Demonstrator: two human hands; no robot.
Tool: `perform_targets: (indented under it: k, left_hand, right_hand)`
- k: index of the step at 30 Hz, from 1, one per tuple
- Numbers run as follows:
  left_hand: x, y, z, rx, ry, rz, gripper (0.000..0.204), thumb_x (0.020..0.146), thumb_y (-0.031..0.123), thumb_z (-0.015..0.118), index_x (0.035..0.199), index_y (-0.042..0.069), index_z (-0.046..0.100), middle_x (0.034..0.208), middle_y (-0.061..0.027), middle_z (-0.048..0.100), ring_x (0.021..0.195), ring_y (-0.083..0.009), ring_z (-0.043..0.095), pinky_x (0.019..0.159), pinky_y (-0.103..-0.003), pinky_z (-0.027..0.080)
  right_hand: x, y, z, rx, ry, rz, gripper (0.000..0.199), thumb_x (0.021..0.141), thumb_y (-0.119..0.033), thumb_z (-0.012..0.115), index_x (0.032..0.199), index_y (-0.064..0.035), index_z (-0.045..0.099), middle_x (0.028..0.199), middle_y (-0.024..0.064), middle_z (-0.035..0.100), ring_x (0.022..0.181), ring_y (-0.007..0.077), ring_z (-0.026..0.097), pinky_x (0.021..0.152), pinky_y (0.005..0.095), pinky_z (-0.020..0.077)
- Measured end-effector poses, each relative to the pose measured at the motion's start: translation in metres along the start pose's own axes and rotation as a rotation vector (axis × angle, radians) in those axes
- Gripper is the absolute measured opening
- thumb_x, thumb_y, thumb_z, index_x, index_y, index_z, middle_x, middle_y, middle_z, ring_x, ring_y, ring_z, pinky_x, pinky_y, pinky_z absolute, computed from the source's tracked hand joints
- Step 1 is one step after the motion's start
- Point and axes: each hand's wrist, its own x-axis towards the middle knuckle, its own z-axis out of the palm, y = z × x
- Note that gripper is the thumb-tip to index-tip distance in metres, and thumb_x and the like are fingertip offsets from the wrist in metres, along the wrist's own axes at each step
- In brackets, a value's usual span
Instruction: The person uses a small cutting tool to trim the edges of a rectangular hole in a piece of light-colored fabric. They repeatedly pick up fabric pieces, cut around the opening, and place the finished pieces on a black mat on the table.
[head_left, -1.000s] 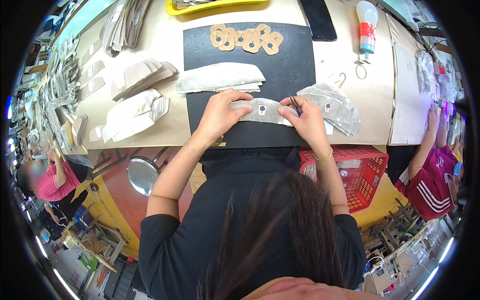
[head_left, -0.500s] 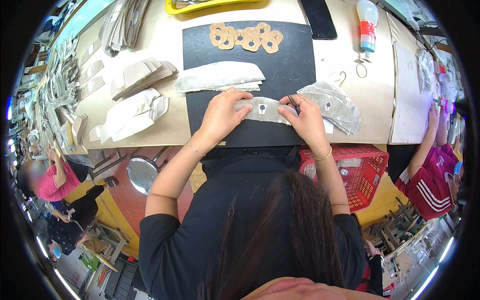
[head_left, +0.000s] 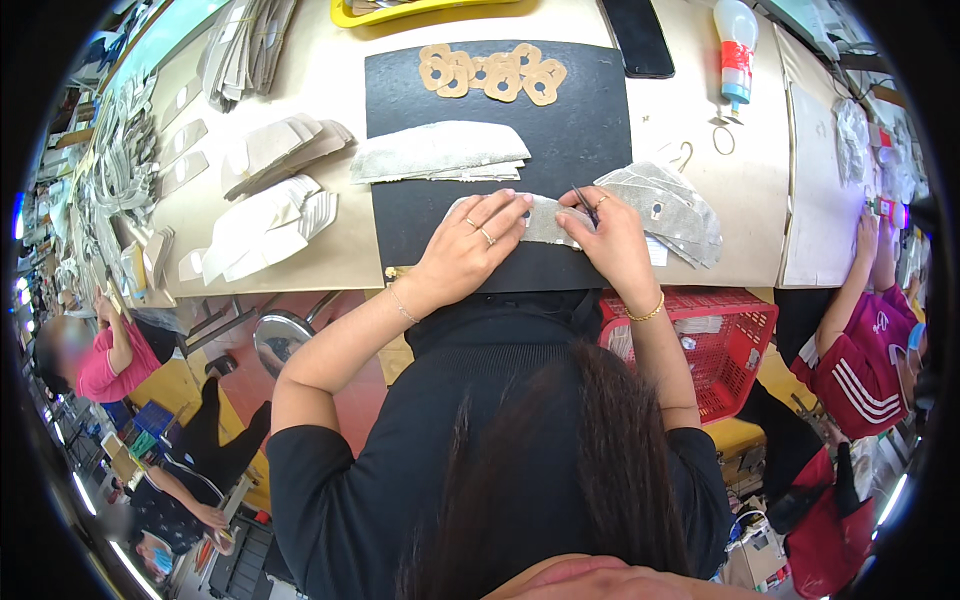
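A grey curved fabric piece (head_left: 546,222) lies on the black mat (head_left: 590,120) in front of me. My left hand (head_left: 468,245) is laid flat over its left part, fingers stretched out, covering most of the keyhole-shaped cutout. At the piece's right end, my right hand (head_left: 612,240) is closed around a slim dark pointed tool that looks like tweezers (head_left: 588,205). Its thumb and fingertips touch the fabric. Just right of that hand is a fanned stack of grey pieces (head_left: 680,215), the top one with a keyhole cutout. Another grey stack (head_left: 440,152) sits beyond my left hand.
Tan rings with keyhole holes (head_left: 490,75) cluster at the mat's far side. Beige piece stacks (head_left: 270,225) stand to the left. A phone (head_left: 638,40), a squeeze bottle (head_left: 735,55) and a yellow tray (head_left: 430,12) lie farther back. A red crate (head_left: 735,380) is below the table edge.
My left hand has gone from pinching the fabric's left end to lying flat across it, over the cutout. The right hand stays almost in place with its tool. People behind have shifted.
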Motion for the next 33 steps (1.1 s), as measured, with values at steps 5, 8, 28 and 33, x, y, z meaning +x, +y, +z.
perform_targets:
  k: [5,8,28,33]
  left_hand:
    - [-0.003,-0.001,0.003,0.016,-0.053,0.071,0.028,0.082,0.010,0.060,0.108,0.000,0.064,0.132,-0.0148,0.058,0.124,-0.0302,0.054,0.099,-0.044,0.046]
    - [-0.004,0.013,0.003,0.186,-0.160,0.067,0.030,0.084,0.013,0.057,0.110,-0.001,0.061,0.133,-0.0203,0.056,0.124,-0.0337,0.053,0.101,-0.044,0.046]
    - [0.017,-0.067,-0.054,0.160,-0.005,-0.611,0.030,0.082,0.017,0.073,0.108,0.005,0.066,0.113,-0.0106,0.060,0.108,-0.0314,0.055,0.091,-0.042,0.042]
    - [0.016,-0.061,-0.046,0.218,0.014,-0.551,0.026,0.081,0.014,0.072,0.104,0.007,0.065,0.112,-0.0099,0.060,0.106,-0.0298,0.055,0.090,-0.042,0.040]
  right_hand:
    - [0.000,0.002,0.001,0.027,0.000,0.007,0.022,0.081,-0.014,0.073,0.096,0.0005,0.067,0.086,0.0143,0.066,0.077,0.0254,0.063,0.073,0.0342,0.0491]
    - [0.000,0.003,0.001,0.033,-0.013,0.007,0.022,0.081,-0.014,0.073,0.096,0.0008,0.067,0.086,0.0146,0.066,0.078,0.0259,0.063,0.073,0.0344,0.0489]
    - [-0.045,0.016,-0.100,-0.264,0.414,0.171,0.019,0.083,-0.012,0.075,0.099,-0.0017,0.070,0.093,0.0083,0.063,0.086,0.0215,0.063,0.076,0.0317,0.0499]
    - [-0.044,0.013,-0.101,-0.249,0.563,0.124,0.017,0.084,-0.010,0.074,0.098,-0.0009,0.070,0.100,0.0077,0.060,0.088,0.0213,0.061,0.077,0.0327,0.0501]
